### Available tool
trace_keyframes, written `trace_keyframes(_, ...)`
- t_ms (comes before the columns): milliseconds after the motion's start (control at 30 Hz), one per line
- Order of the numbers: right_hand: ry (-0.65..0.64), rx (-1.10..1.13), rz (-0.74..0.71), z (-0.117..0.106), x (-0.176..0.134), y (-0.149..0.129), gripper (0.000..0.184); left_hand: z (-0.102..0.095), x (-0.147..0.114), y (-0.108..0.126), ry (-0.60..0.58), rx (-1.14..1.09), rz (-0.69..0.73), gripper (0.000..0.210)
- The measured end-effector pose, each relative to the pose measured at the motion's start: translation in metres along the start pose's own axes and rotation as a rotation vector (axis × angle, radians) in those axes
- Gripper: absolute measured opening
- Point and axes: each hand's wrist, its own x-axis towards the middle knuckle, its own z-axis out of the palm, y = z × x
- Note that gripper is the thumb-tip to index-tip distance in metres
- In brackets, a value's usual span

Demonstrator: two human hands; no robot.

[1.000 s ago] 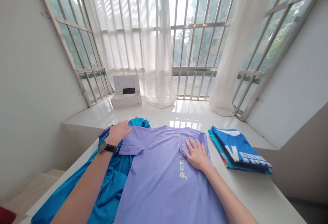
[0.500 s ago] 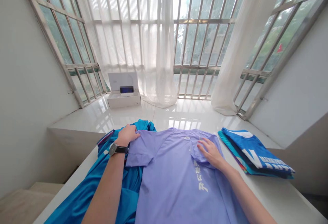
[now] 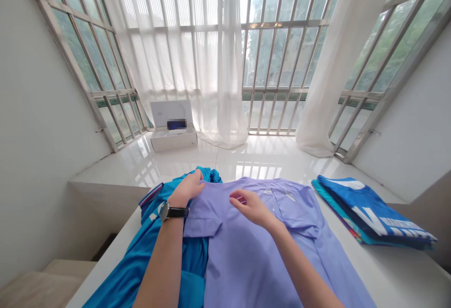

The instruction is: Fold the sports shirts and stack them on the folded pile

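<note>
A lilac polo shirt (image 3: 246, 256) lies spread face up on the white table (image 3: 384, 270), collar toward the window. My left hand (image 3: 188, 188), with a black watch on the wrist, grips the shirt's left shoulder edge. My right hand (image 3: 248, 204) hovers over the upper chest, left of the collar, fingers loosely curled and holding nothing that I can make out. A blue-teal garment (image 3: 165, 261) lies crumpled under and left of the lilac shirt.
A stack of folded blue shirts (image 3: 373, 214) sits at the table's right. Beyond the table a glossy white window ledge (image 3: 264, 157) holds an open white box (image 3: 172, 129). Sheer curtains hang before barred windows.
My right hand left the shirt's collar and white lettering and moved left over the chest. My left hand slid up to the shoulder edge. The view shifted left.
</note>
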Motion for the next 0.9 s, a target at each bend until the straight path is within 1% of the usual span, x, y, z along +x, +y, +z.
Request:
trace_keyframes(133, -0.084, 0.184, 0.033, 0.017, 0.003, 0.009, 0.033, 0.009, 0.003, 0.008, -0.088, -0.146, 0.068, 0.024)
trace_keyframes(233, -0.122, 0.364, 0.113, 0.025, 0.003, 0.01, 0.045, 0.015, 0.005, 0.017, -0.147, -0.356, 0.117, 0.025)
trace_keyframes(333, -0.134, 0.523, 0.177, 0.026, 0.002, 0.008, 0.055, 0.022, 0.01, 0.026, -0.195, -0.514, 0.194, 0.024)
trace_keyframes(400, -0.156, 0.588, 0.188, 0.024, 0.0, 0.007, 0.056, 0.028, 0.013, 0.03, -0.233, -0.57, 0.255, 0.023)
trace_keyframes(467, -0.161, 0.602, 0.194, 0.022, -0.002, 0.005, 0.055, 0.034, 0.016, 0.034, -0.262, -0.637, 0.297, 0.025)
trace_keyframes(533, -0.119, 0.563, 0.208, 0.021, -0.002, 0.005, 0.057, 0.039, 0.017, 0.036, -0.296, -0.742, 0.305, 0.031)
trace_keyframes(600, -0.038, 0.499, 0.226, 0.022, -0.001, 0.007, 0.058, 0.043, 0.017, 0.038, -0.352, -0.871, 0.31, 0.04)
trace_keyframes(667, 0.053, 0.457, 0.222, 0.024, 0.001, 0.01, 0.055, 0.047, 0.018, 0.038, -0.403, -0.98, 0.332, 0.048)
trace_keyframes(700, 0.083, 0.453, 0.216, 0.025, 0.002, 0.012, 0.052, 0.05, 0.02, 0.038, -0.408, -1.008, 0.348, 0.05)
trace_keyframes(733, 0.099, 0.456, 0.212, 0.025, 0.003, 0.014, 0.048, 0.052, 0.022, 0.037, -0.391, -1.013, 0.362, 0.052)
trace_keyframes(767, 0.103, 0.461, 0.211, 0.025, 0.004, 0.016, 0.045, 0.054, 0.024, 0.036, -0.35, -0.986, 0.371, 0.052)
trace_keyframes(833, 0.086, 0.462, 0.221, 0.023, 0.006, 0.019, 0.04, 0.058, 0.028, 0.032, -0.21, -0.846, 0.381, 0.047)
trace_keyframes(900, 0.064, 0.449, 0.239, 0.02, 0.006, 0.02, 0.04, 0.059, 0.031, 0.029, -0.079, -0.673, 0.382, 0.038)
